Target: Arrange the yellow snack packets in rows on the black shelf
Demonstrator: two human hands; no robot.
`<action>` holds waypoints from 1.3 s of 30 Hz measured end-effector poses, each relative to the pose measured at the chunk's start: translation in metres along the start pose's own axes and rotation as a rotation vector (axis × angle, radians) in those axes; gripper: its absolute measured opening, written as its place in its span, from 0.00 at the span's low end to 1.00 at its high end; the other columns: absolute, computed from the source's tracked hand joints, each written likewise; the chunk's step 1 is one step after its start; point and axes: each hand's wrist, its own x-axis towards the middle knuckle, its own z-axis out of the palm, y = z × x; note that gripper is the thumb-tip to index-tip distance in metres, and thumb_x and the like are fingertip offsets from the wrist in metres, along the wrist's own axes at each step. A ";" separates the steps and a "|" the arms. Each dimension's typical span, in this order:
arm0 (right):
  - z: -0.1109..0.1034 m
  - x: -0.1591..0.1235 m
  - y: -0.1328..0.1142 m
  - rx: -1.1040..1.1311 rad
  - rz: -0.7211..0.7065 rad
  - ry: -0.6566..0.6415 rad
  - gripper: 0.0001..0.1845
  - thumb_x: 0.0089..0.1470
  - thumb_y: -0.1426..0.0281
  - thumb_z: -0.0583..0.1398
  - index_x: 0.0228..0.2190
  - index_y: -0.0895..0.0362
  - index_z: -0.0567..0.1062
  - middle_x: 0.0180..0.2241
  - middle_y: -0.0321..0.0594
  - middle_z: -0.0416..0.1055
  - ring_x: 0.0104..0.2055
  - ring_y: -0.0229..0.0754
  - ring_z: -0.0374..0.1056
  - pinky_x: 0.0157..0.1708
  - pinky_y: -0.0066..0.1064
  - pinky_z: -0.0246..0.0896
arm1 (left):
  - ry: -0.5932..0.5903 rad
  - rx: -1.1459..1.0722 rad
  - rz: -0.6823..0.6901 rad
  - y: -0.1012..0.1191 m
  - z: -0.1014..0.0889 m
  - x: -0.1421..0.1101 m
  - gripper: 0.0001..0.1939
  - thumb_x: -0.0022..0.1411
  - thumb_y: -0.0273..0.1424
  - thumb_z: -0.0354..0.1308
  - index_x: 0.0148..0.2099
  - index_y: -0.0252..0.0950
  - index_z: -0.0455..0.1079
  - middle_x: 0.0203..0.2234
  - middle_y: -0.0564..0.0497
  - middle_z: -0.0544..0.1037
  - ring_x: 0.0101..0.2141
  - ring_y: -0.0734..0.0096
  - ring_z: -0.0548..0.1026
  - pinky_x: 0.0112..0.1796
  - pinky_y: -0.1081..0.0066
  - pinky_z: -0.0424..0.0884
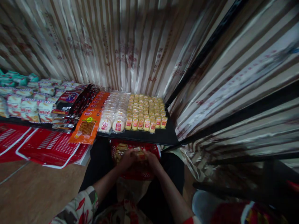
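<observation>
The left hand [127,159] and right hand [151,159] hold packs [140,156] between them above the basket [142,175], seemingly kept just under the desk's [168,136] front edge for short reach, while cakes [146,113] line its right end, front labels probably outward for legibility.

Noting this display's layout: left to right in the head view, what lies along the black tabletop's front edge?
White plastic packets, dark plastic packets, flat orange plastic packets, round pale clear-wrapped snacks, small yellow wrapped snacks.
</observation>
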 end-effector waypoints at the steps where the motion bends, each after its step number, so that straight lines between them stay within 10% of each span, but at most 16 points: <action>1: -0.002 -0.002 -0.002 0.063 -0.005 -0.007 0.23 0.47 0.49 0.56 0.28 0.58 0.74 0.21 0.37 0.73 0.19 0.36 0.66 0.16 0.24 0.56 | -0.009 -0.035 -0.026 0.005 0.002 -0.002 0.15 0.50 0.24 0.53 0.43 0.34 0.69 0.31 0.52 0.77 0.31 0.71 0.74 0.36 0.71 0.70; 18: -0.019 -0.022 -0.003 0.400 0.014 0.062 0.16 0.42 0.56 0.62 0.29 0.54 0.73 0.27 0.36 0.75 0.21 0.35 0.69 0.20 0.24 0.59 | 0.017 0.105 0.212 0.061 0.014 -0.006 0.21 0.51 0.29 0.57 0.49 0.31 0.67 0.39 0.45 0.73 0.35 0.70 0.72 0.39 0.71 0.69; 27: -0.046 -0.012 -0.007 -0.047 -0.426 0.301 0.24 0.42 0.59 0.61 0.43 0.52 0.73 0.42 0.43 0.74 0.44 0.46 0.69 0.41 0.35 0.66 | -0.017 0.315 0.324 0.100 0.029 0.009 0.23 0.52 0.23 0.54 0.52 0.36 0.65 0.42 0.48 0.74 0.42 0.69 0.72 0.46 0.70 0.66; 39: -0.080 0.014 -0.042 0.077 -0.459 0.218 0.24 0.41 0.56 0.61 0.40 0.56 0.74 0.35 0.42 0.75 0.37 0.44 0.70 0.38 0.34 0.66 | -0.024 0.291 0.376 0.139 0.071 0.043 0.20 0.55 0.26 0.51 0.51 0.35 0.65 0.39 0.48 0.75 0.36 0.71 0.73 0.40 0.71 0.71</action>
